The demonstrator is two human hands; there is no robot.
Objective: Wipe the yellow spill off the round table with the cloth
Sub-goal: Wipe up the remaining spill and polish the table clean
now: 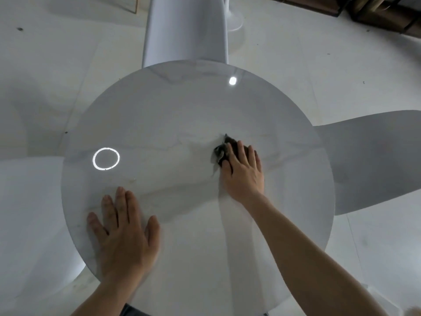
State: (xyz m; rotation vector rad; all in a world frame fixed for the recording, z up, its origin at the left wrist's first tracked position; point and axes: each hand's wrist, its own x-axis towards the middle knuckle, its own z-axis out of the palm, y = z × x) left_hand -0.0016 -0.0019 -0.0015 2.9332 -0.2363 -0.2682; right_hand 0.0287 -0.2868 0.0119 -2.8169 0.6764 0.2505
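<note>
A round white marble table (182, 106) fills the middle of the view. My right hand (242, 171) lies flat on a dark crumpled cloth (221, 150) right of the table's centre, pressing it to the top; most of the cloth is hidden under the fingers. My left hand (123, 231) rests flat on the near left part of the table, fingers spread, holding nothing. Only a faint yellowish smear (133, 180) shows on the top, just beyond my left fingertips; bright yellow liquid is nowhere in view.
Three white chairs surround the table: one at the far side (185, 28), one on the right (373, 160), one on the left (29, 224). Two ceiling lights reflect on the tabletop, a ring (106, 158) and a dot (232, 81). Dark shelving (373, 12) stands at the back right.
</note>
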